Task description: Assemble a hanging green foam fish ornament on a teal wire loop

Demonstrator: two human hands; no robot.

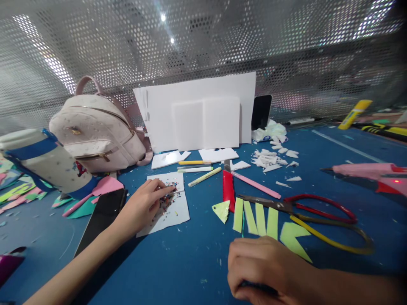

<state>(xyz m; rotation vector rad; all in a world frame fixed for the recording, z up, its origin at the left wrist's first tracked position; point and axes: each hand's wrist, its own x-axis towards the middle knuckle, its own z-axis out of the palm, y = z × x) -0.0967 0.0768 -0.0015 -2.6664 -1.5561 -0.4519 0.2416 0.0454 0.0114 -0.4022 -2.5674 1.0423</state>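
My left hand (144,203) rests on a white card (165,203) left of centre on the blue table (190,262); its fingertips are drawn together over a scatter of small dark flecks (165,199), and I think they pinch a thin sliver at the tip, though the view is too small to be sure. I judge the flecks weightless and loose, easy to blow or brush off, so they want a light pinch from above; the card is thin and stiff enough to slide by an edge. My right hand (263,271) lies curled near the bottom edge, knuckles up, closed over something dark that I cannot make out. Just beyond it lie green strips (254,218), light and floppy; scissors (318,216) lie to their right; a red knife (228,190) and pens (203,176) lie behind; a phone (101,218) lies under my left wrist; a backpack (95,135) stands far left.
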